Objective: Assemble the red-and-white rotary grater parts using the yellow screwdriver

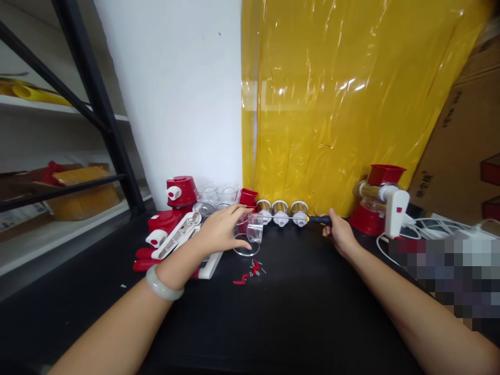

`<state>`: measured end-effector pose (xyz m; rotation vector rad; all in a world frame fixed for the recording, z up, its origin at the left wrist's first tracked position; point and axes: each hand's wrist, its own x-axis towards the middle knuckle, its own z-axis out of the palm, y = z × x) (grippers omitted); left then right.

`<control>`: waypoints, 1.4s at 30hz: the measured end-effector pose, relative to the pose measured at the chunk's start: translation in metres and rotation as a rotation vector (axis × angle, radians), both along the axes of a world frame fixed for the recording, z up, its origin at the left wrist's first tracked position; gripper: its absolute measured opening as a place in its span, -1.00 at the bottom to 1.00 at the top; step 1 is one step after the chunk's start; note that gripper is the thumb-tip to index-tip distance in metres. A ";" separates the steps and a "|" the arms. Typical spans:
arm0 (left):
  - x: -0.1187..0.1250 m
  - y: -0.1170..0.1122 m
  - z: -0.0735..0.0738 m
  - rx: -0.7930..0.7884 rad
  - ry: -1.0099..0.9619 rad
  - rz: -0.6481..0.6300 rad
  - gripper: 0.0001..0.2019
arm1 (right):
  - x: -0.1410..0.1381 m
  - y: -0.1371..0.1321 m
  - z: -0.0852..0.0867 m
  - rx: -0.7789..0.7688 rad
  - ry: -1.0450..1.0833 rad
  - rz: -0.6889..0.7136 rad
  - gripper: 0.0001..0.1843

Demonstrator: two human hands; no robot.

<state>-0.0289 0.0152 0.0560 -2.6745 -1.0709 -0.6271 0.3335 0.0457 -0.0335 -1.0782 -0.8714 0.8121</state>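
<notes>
My left hand [223, 229] curls its thumb and fingers around a clear plastic housing [255, 229] with a round rim, above the black table [312, 312]. In my right hand [339, 232] is a screwdriver [319, 220] with a black and yellow handle. Its thin shaft points left, level, and its end lies close to the housing; whether they touch I cannot tell. Small red parts [255, 267] and several screws [262, 270] lie on the table below the housing. Behind the shaft stand three metal grater drums [280, 213] with white rims.
On the left are red grater bodies [182, 190], white crank arms [179, 237] and more clear housings [227, 194]. An assembled red and white rotary grater [396, 208] stands right, beside white cables [437, 226]. A yellow plastic curtain [351, 104] hangs behind; a black-framed shelf [89, 99] is at left.
</notes>
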 end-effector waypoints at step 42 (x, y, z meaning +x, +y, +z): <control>0.004 -0.004 0.001 0.186 -0.006 0.055 -0.39 | 0.056 -0.004 0.002 -0.217 -0.219 0.154 -0.93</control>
